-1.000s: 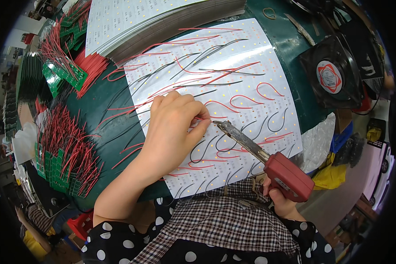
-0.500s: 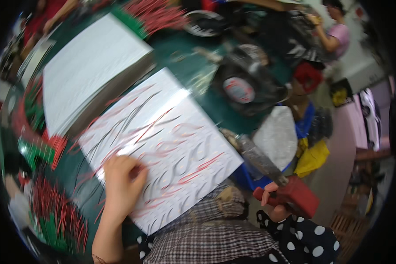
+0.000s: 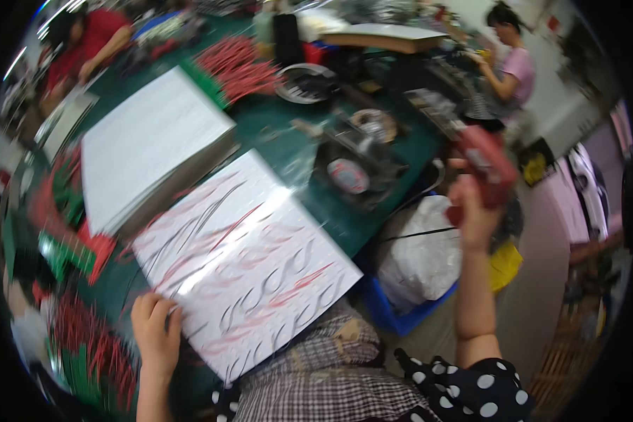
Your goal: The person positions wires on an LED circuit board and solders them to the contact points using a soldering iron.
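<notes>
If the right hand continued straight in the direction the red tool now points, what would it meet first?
The right hand holds the red soldering gun raised, pointing up-left over the table. First in that line is probably the cluttered bench strip. The picture is blurred and depth is unclear.

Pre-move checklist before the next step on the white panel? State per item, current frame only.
1. Left hand on the white panel: ok, fingers rest at its near-left edge.
2. Right hand gripping the red soldering tool: ok, raised off to the right of the green table.
3. Tool tip clear of the panel: cannot tell, tip blurred.
4. Red and black wires lying flat on the panel: cannot tell, motion blur.
5. Stack of white panels apart from the working panel: ok.
6. Other workers' hands away from the panel: ok.
</notes>
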Demonstrator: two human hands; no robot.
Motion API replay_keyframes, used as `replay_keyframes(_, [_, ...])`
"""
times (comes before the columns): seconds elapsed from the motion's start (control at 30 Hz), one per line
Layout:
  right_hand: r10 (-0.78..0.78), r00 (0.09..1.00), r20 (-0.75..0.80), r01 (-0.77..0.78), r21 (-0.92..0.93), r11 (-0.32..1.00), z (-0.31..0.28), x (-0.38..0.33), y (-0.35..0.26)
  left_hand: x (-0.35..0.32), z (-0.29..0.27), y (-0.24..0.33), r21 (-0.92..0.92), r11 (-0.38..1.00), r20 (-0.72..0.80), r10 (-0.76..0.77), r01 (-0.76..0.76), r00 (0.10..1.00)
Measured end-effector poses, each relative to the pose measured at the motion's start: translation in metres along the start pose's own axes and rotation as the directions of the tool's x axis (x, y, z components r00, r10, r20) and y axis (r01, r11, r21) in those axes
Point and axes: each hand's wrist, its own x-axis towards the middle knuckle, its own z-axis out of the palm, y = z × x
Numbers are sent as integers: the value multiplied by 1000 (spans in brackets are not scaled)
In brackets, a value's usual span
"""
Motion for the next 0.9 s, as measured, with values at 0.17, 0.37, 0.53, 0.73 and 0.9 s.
replay_keyframes(0.17, [152,974,168,-110,-235,966,-25,-28,-84,-1,-6,-4,-42,997,102,69,-65,992])
replay_keyframes(0.37, [107,936,336,-105,-26,994,-13,-109,-85,9,-12,11,25,999,239,33,-40,971])
replay_keyframes(0.53, [359,733,578,-393,-72,917,1,-173,-81,0,-17,9,39,997,285,58,-73,957])
replay_keyframes(0.73, [381,564,732,-579,22,815,18,-189,-75,-19,-20,7,15,1000,349,8,-15,937])
replay_keyframes(0.9, [399,544,738,-608,19,794,20,-190,-67,-13,-27,7,16,998,357,55,-64,933])
